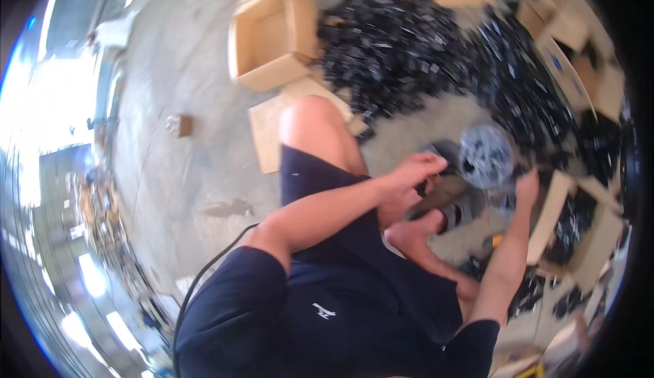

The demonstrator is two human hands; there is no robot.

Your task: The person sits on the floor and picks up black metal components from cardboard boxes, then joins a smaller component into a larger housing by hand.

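A round, translucent grey bundle that looks like clear plastic point(486, 156) sits between my two hands, blurred by motion. My left hand point(417, 174) is closed, thumb and fingers pinched together, just left of it. A dark flat piece point(444, 152) shows at those fingertips; whether they grip it I cannot tell. At the bundle's lower right edge, my right hand point(527, 187) is closed too, with something small and dark by its fingers. Below the hands is a foot in a dark striped sandal point(458, 214).
A large heap of black pieces point(395, 44) spreads over the concrete floor point(177, 194) ahead, with more black strips point(514, 78) to its right. An open cardboard box point(269, 37) stands at the far left of the heap. Another open box point(579, 228) with black pieces is at right. A black cable point(208, 265) runs by my left arm.
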